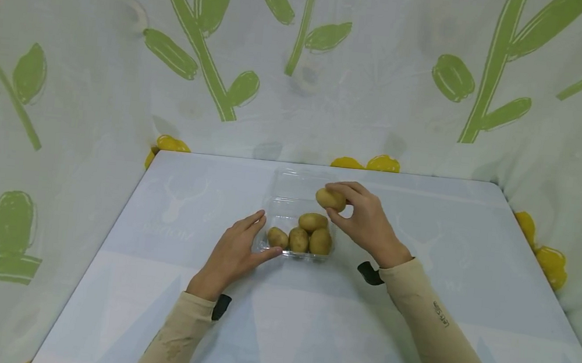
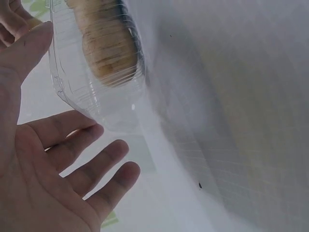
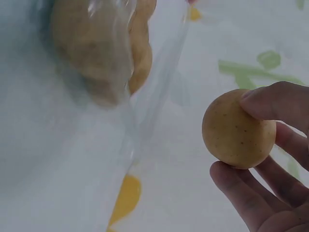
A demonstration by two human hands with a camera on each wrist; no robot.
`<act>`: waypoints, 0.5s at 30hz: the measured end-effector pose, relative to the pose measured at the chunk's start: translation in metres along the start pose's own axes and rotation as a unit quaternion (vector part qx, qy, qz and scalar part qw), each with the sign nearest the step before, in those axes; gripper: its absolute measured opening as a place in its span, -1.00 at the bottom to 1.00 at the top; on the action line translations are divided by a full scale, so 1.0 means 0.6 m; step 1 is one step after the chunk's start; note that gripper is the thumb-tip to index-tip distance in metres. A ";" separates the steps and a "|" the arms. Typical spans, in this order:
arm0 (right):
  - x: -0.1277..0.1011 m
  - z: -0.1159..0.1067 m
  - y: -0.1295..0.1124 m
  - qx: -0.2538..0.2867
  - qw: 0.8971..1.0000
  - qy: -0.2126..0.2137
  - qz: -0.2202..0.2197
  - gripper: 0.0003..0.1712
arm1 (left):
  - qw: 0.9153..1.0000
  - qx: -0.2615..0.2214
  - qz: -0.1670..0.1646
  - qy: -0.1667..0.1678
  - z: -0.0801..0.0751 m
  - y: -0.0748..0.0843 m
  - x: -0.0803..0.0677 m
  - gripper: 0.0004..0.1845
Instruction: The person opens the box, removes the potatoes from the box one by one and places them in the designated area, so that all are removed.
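Your right hand [image 1: 366, 221] has its fingers [image 3: 277, 104] and thumb curled round one potato [image 1: 330, 199], pinching it only at the tips above the far half of the clear plastic container [image 1: 290, 190]; that hold looks shallow, so a smooth, rounded skin could roll out of it and drop onto the four potatoes [image 1: 305, 233] packed in the near half, or bounce off onto the bench [image 1: 413, 333]; your left hand [image 1: 234, 252] lies flat and relaxed, its straight fingers [image 2: 82, 164] steadying the near left corner of the container and gripping nothing; since that wall is thin and flexible, a firm push from there may buckle it or slide the whole thing sideways; the four potatoes sit touching one another, so a knock could shift them; the open far half looks flimsy too, and I judge it could tip under a careless wrist.
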State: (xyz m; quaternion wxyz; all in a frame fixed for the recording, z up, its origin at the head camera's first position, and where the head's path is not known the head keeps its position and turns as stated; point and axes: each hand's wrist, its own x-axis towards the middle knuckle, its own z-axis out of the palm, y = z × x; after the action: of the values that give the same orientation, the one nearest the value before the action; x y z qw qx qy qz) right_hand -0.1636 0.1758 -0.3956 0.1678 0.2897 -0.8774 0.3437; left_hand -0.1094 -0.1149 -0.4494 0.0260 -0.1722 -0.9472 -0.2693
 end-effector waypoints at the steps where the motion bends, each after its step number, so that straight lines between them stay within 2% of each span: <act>1: -0.004 -0.006 0.006 -0.004 1.000 0.010 0.004 -0.44 | 1.000 0.000 -0.001 -0.001 0.000 0.000 0.000 -0.02; 8: -0.031 -0.047 0.055 -0.024 0.997 0.050 0.051 -0.47 | 1.000 0.001 -0.005 -0.004 0.001 0.001 0.000 -0.02; 15: -0.056 -0.067 0.102 -0.032 0.992 0.032 0.115 -0.49 | 1.000 0.002 -0.002 -0.002 -0.001 0.001 0.000 -0.02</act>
State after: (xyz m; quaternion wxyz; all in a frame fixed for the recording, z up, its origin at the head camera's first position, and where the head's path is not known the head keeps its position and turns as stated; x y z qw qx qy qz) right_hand -0.1719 0.2536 -0.4145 0.1644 0.1700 -0.9095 0.3418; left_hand -0.1092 -0.1143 -0.4487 0.0233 -0.1706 -0.9481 -0.2671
